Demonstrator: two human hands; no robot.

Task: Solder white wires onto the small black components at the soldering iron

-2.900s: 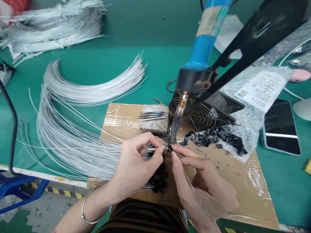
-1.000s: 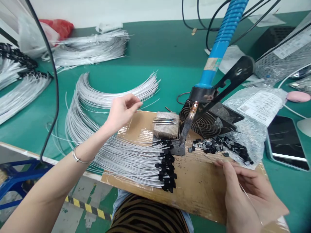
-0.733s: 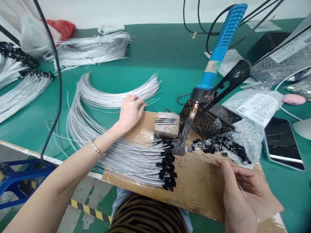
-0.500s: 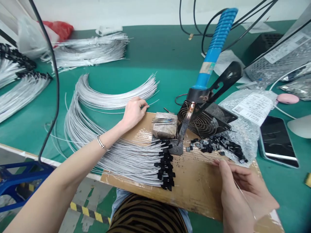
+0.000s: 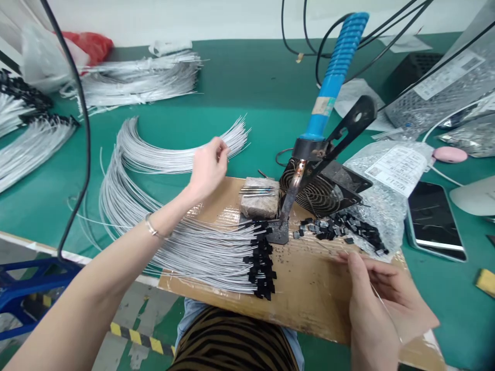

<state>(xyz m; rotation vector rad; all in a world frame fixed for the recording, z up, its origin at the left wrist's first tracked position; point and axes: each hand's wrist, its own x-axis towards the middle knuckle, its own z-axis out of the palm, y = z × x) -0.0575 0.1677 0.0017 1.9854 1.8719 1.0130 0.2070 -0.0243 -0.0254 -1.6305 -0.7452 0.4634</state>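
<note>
- Head view: apparently picking at upper white wire bundle [image 5: 154,156] on worktop [image 5: 240,93] with left hand [image 5: 210,162], curled; cannot tell whether gripping.
- Likely calls for separating just one strand.
- Pinching thin wire [image 5: 385,309] in right hand [image 5: 389,291], near black pieces [image 5: 333,230].

Your left forearm [image 5: 116,273] is bare, with a slim silvery bangle [image 5: 149,225] around the wrist. At the bottom centre of the frame you wear a garment [image 5: 235,342] striped in black and dark brown, its bands curving, with pale blue denim [image 5: 189,313] showing either side.
</note>
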